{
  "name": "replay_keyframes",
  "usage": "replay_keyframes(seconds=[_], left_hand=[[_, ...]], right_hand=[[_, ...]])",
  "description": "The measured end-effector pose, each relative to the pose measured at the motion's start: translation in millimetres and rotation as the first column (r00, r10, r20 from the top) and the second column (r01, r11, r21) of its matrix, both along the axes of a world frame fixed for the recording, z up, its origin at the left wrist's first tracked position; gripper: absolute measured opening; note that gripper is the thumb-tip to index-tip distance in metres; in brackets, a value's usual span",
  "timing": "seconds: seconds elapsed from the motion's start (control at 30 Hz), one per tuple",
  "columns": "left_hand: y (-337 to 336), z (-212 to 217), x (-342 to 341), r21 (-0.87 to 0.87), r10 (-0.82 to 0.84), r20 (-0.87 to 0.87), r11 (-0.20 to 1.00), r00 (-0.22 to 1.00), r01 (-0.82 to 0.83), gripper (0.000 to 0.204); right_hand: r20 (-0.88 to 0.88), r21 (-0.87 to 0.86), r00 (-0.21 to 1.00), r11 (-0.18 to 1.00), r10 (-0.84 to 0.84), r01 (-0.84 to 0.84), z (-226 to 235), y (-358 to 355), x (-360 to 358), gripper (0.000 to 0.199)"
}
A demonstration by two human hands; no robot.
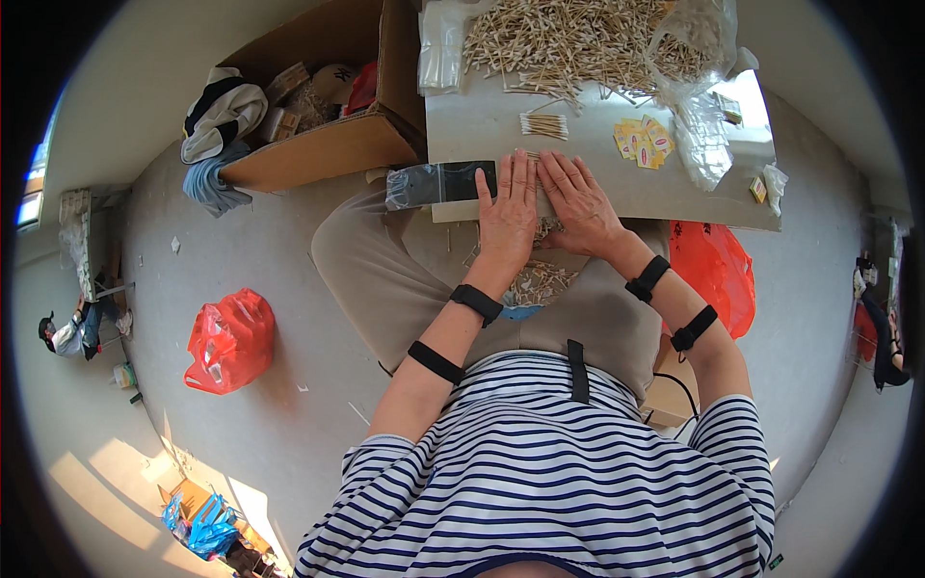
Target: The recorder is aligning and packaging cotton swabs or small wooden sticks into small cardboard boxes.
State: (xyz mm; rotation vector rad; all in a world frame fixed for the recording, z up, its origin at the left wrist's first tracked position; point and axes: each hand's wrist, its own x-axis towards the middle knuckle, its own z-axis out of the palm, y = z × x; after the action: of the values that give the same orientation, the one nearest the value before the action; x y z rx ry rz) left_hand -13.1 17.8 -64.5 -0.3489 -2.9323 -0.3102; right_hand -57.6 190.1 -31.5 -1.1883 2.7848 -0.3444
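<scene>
While hands (509, 217) flank swabs (533, 155), yellow cards (644, 144), printed in red

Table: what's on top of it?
Loose swabs, a small swab row, yellow cards, clear bags, small boxes, a black strip. What's under the left hand and right hand is covered.

Left hand (508, 214): flat, at bench (588, 118) edge
Right hand (581, 207): just beside it
Swab heap (578, 43): bench's far side
Swab bundle (544, 126): beyond both hands

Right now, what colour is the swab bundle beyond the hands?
The swab bundle is tan, white-tipped; head view shows best.
</scene>
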Motion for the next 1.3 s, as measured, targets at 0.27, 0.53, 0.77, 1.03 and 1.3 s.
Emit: replay_keyframes(seconds=[0.27, 0.53, 0.77, 1.03, 1.3], left_hand=[[-6.5, 6.2, 2.5, 0.027, 0.021, 0.064, 0.999, 0.998, -0.023, 0.110], [-4.3, 11.5, -9.7, -0.015, -0.022, 0.102, 1.000, 0.995, 0.024, 0.109], [-0.4, 6.1, -7.0, -0.019, 0.001, 0.086, 1.000, 0.996, 0.000, 0.074], [2.2, -8.2, -7.7, -0.103, 0.031, -0.042, 0.994, 0.999, -0.035, 0.091], [4.6, -8.2, -7.5, -0.059, 0.032, -0.001, 0.998, 0.999, -0.032, 0.087]], right_hand=[[-0.018, 0.001, 1.000, 1.000, 0.017, -0.017, -10.0, 3.6, -0.7, 0.121], [-0.018, 0.002, 1.000, 1.000, 0.026, -0.026, -11.8, 5.4, -1.9, 0.122], [0.031, -0.077, 0.993, 0.990, -0.112, 0.114, -1.4, 1.3, 5.2, 0.117], [0.121, -0.364, 0.940, 0.867, -0.318, 0.340, -1.9, -5.5, -31.5, 0.061], [-0.135, -0.287, 0.860, 0.850, -0.492, 0.441, -29.1, -28.2, -75.8, 0.013]])
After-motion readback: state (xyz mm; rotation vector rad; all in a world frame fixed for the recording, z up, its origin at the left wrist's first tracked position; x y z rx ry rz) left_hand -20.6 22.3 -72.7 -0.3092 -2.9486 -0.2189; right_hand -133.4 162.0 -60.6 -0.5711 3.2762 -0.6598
